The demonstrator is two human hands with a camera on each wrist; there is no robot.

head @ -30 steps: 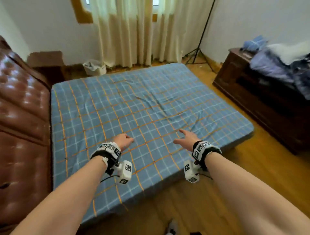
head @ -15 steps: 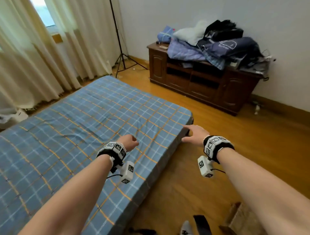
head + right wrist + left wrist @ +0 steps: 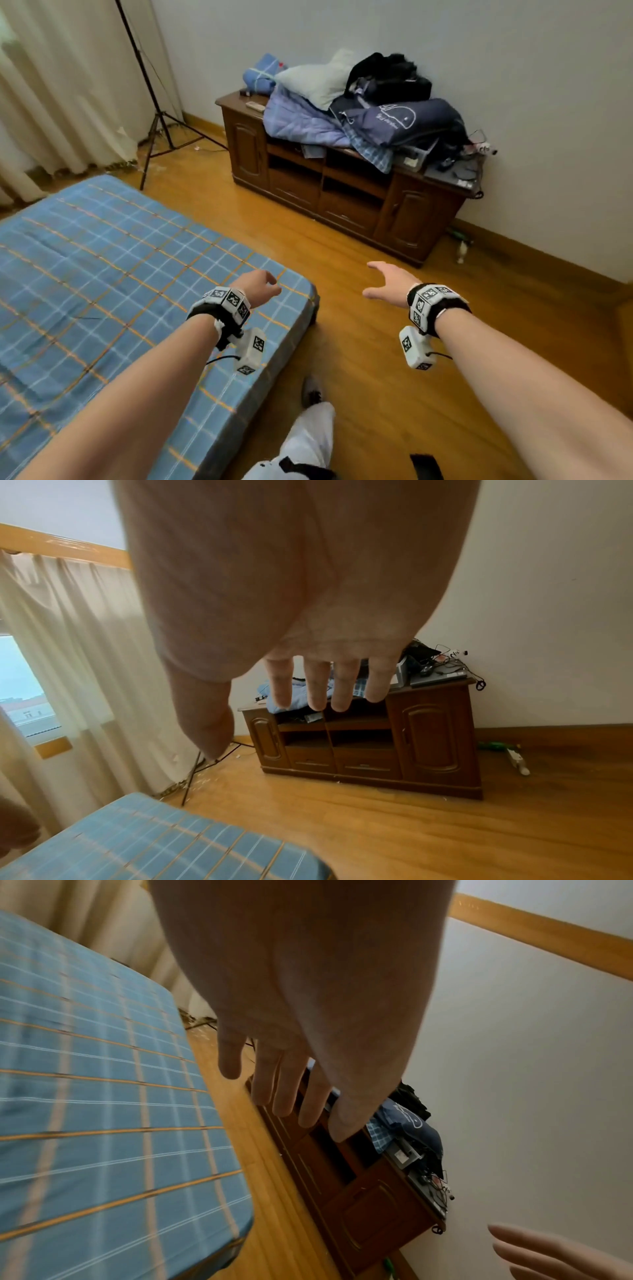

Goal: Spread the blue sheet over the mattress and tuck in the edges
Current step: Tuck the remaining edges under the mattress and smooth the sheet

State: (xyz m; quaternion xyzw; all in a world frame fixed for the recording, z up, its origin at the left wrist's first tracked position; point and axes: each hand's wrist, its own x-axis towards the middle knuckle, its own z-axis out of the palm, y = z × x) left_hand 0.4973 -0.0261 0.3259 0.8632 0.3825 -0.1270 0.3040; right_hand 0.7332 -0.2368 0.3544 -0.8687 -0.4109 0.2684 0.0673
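Observation:
The blue checked sheet (image 3: 113, 274) with orange and white lines lies spread flat over the mattress, reaching its near corner (image 3: 308, 291). My left hand (image 3: 257, 287) hovers above that corner, fingers relaxed and holding nothing; the left wrist view shows its fingers (image 3: 284, 1091) straight. My right hand (image 3: 383, 282) is out over the wooden floor to the right of the bed, fingers spread and empty. In the right wrist view the fingers (image 3: 325, 685) hang straight, with the sheet's corner (image 3: 171, 842) below.
A dark wooden cabinet (image 3: 342, 192) piled with bedding and clothes (image 3: 359, 106) stands against the right wall. A tripod stand (image 3: 157, 116) and cream curtains (image 3: 61, 85) are at the back. Wooden floor (image 3: 376, 359) lies between bed and cabinet. My leg and shoe (image 3: 308, 428) are near the bed's edge.
The view has swung right from the whole bed to its corner and the cabinet. My right hand left the mattress corner and moved out over the floor; my left hand lifted off the sheet.

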